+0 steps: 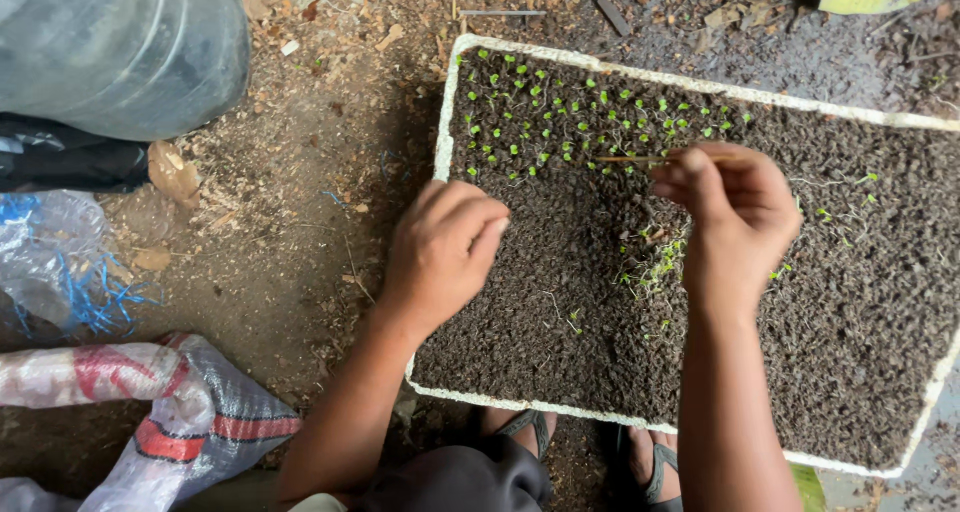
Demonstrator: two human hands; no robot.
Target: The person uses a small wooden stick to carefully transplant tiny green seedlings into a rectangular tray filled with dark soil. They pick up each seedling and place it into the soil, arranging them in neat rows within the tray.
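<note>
A woven sack (190,412) lies on the dirt floor (300,222) at left, then the left hand (445,247) rests loosely curled, grasping nothing, on the soil of the white foam tray (443,122), while the right hand (735,217) pinches a thin stick (630,158) beside rows of green seedlings (560,112).

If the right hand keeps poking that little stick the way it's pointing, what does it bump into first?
The right hand holds a thin stick pointing left across the white tray. Going straight on, it would probably meet the planted green seedlings first, though its height above the soil is unclear.
</note>
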